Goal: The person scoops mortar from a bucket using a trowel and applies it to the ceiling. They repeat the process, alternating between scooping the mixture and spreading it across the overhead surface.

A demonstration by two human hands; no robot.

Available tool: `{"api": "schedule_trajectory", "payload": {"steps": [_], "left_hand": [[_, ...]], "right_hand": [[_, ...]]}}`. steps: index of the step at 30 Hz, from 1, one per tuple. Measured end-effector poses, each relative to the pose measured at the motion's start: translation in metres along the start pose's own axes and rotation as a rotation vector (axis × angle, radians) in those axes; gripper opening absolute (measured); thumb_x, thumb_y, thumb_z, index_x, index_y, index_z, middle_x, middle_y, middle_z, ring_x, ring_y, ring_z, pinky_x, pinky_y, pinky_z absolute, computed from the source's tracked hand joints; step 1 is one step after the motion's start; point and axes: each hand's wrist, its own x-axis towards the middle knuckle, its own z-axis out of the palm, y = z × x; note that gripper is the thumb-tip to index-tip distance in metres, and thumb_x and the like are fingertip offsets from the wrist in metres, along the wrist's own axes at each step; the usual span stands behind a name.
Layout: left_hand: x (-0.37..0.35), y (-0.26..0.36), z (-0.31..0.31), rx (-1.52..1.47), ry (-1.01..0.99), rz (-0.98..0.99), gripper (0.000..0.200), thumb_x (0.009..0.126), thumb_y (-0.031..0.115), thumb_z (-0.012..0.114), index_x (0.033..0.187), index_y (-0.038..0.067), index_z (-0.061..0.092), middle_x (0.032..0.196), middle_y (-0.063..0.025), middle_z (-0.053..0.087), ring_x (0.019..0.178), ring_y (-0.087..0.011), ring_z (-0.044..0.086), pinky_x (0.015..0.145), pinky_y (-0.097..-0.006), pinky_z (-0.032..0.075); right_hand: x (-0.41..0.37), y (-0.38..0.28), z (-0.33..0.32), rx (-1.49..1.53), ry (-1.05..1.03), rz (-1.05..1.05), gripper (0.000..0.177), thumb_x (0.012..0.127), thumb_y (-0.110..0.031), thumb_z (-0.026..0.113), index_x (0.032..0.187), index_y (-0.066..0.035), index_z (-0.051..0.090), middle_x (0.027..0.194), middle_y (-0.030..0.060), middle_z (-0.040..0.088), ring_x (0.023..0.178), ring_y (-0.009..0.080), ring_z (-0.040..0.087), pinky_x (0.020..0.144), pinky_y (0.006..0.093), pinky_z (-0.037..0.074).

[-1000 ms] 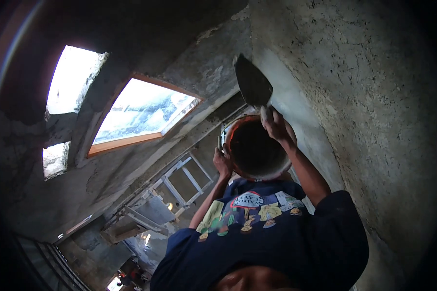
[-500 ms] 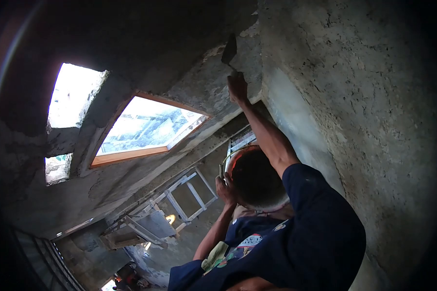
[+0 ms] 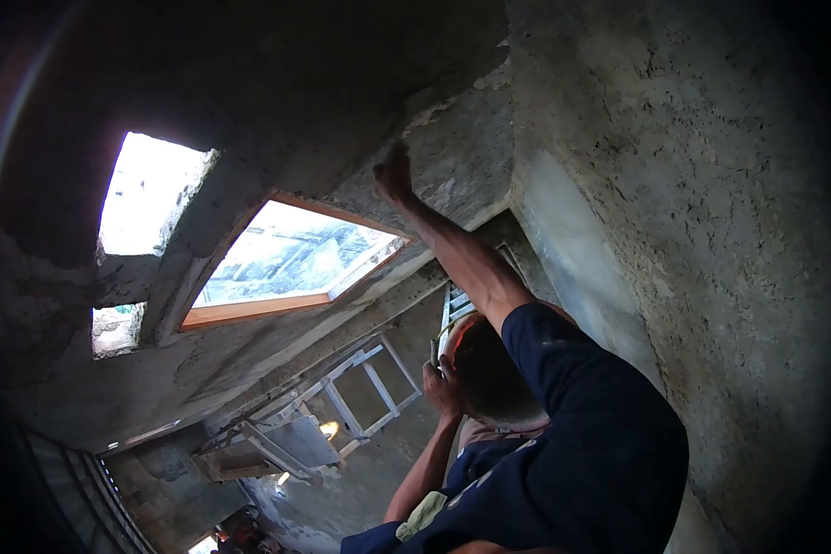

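My right hand point(image 3: 394, 175) is raised at the end of an outstretched arm, its fingers closed in a fist close to the upper wall. It grips a trowel, whose blade is lost against the dark surface now. Lower down, my left hand point(image 3: 443, 388) is closed at the side of a round bucket point(image 3: 494, 379) with a dark inside and a reddish inner edge. A short grey grip on a thin curved handle sticks up by my left fingers. The bucket is held close to my body, and my right upper arm hides part of it.
A wood-framed window point(image 3: 295, 254) and rough wall openings point(image 3: 152, 198) let in light at the left. A rough wall point(image 3: 692, 231) rises close on the right. Below are a ladder-like frame point(image 3: 369, 383), a board platform point(image 3: 295, 443) and a lit lamp point(image 3: 329, 430).
My right hand has swung left and slightly down along the wall, and the trowel blade no longer stands out. My left hand and the bucket have shifted a little right and down in view.
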Motion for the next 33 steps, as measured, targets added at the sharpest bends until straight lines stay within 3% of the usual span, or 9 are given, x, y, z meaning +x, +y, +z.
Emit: {"api": "schedule_trajectory", "payload": {"steps": [3, 11, 14, 18, 20, 21, 28, 31, 33], "left_hand": [[0.001, 0.001, -0.001, 0.01, -0.008, 0.004, 0.041, 0.089, 0.039, 0.049, 0.076, 0.001, 0.046, 0.063, -0.0184, 0.049, 0.058, -0.036, 0.05, 0.054, -0.0443, 0.037], [0.007, 0.003, -0.002, 0.02, -0.078, -0.038, 0.038, 0.09, 0.035, 0.048, 0.078, -0.001, 0.046, 0.068, -0.0219, 0.05, 0.064, -0.0392, 0.051, 0.057, -0.0465, 0.037], [0.013, 0.004, -0.003, 0.021, -0.102, -0.015, 0.038, 0.09, 0.036, 0.047, 0.079, -0.001, 0.046, 0.071, -0.022, 0.05, 0.066, -0.0397, 0.051, 0.058, -0.0466, 0.037], [0.006, -0.001, 0.0, 0.009, -0.072, 0.01, 0.04, 0.09, 0.038, 0.046, 0.079, 0.0, 0.046, 0.069, -0.0216, 0.05, 0.068, -0.0393, 0.052, 0.06, -0.0466, 0.038], [0.006, -0.001, 0.0, 0.028, -0.077, 0.008, 0.04, 0.091, 0.039, 0.044, 0.081, 0.0, 0.046, 0.069, -0.0222, 0.051, 0.068, -0.0403, 0.053, 0.06, -0.047, 0.038], [0.007, -0.002, 0.001, 0.028, -0.075, 0.012, 0.04, 0.091, 0.039, 0.044, 0.081, 0.0, 0.046, 0.069, -0.0222, 0.051, 0.068, -0.0403, 0.053, 0.06, -0.047, 0.038], [0.007, -0.001, -0.002, 0.04, -0.144, -0.046, 0.043, 0.091, 0.042, 0.042, 0.081, 0.0, 0.046, 0.073, -0.0229, 0.052, 0.07, -0.0418, 0.053, 0.061, -0.0474, 0.038], [0.007, -0.002, 0.0, 0.02, -0.119, -0.033, 0.041, 0.091, 0.04, 0.043, 0.081, 0.001, 0.046, 0.07, -0.0219, 0.053, 0.067, -0.0408, 0.053, 0.059, -0.047, 0.039], [0.008, -0.002, 0.0, 0.006, -0.118, -0.039, 0.041, 0.091, 0.04, 0.043, 0.081, 0.001, 0.046, 0.07, -0.0219, 0.053, 0.067, -0.0408, 0.053, 0.06, -0.0471, 0.039]], "right_hand": [[-0.028, -0.013, -0.022, -0.053, 0.127, -0.251, 0.057, 0.075, -0.011, 0.056, 0.123, 0.004, 0.03, 0.108, 0.0287, 0.045, 0.092, 0.0437, 0.051, 0.08, 0.0485, 0.042], [0.061, -0.006, -0.06, 0.244, -0.062, 0.6, 0.053, 0.079, -0.028, 0.056, 0.114, 0.009, 0.041, 0.11, 0.0266, 0.052, 0.102, 0.0365, 0.052, 0.092, 0.0418, 0.038], [0.104, 0.003, -0.038, 0.417, -0.097, 0.304, 0.048, 0.082, -0.029, 0.054, 0.109, 0.009, 0.046, 0.108, 0.0261, 0.054, 0.104, 0.0356, 0.052, 0.091, 0.0402, 0.039], [0.127, -0.025, -0.03, 0.629, -0.353, 0.392, 0.043, 0.085, -0.027, 0.05, 0.106, 0.011, 0.049, 0.11, 0.0269, 0.053, 0.108, 0.0372, 0.049, 0.091, 0.0395, 0.039], [0.118, -0.038, -0.028, -0.021, -0.074, 0.053, 0.043, 0.081, -0.021, 0.056, 0.114, 0.005, 0.047, 0.11, 0.0248, 0.055, 0.098, 0.0361, 0.056, 0.082, 0.0416, 0.044], [0.114, -0.041, -0.041, -0.031, -0.244, 0.034, 0.044, 0.081, -0.024, 0.056, 0.113, 0.005, 0.046, 0.111, 0.0278, 0.053, 0.102, 0.0402, 0.053, 0.084, 0.0434, 0.043], [0.057, -0.055, -0.09, 0.203, -0.045, 0.235, 0.058, 0.082, -0.028, 0.056, 0.119, 0.01, 0.034, 0.108, 0.032, 0.051, 0.096, 0.044, 0.054, 0.081, 0.0486, 0.043], [0.081, -0.051, -0.088, 0.392, -0.087, 0.574, 0.048, 0.081, -0.028, 0.057, 0.112, 0.006, 0.045, 0.101, 0.0297, 0.055, 0.092, 0.0424, 0.055, 0.079, 0.0474, 0.044], [0.105, -0.024, -0.052, 0.244, -0.106, 0.291, 0.047, 0.081, -0.027, 0.057, 0.114, 0.005, 0.045, 0.102, 0.0279, 0.056, 0.09, 0.0406, 0.057, 0.078, 0.0452, 0.045]]}}
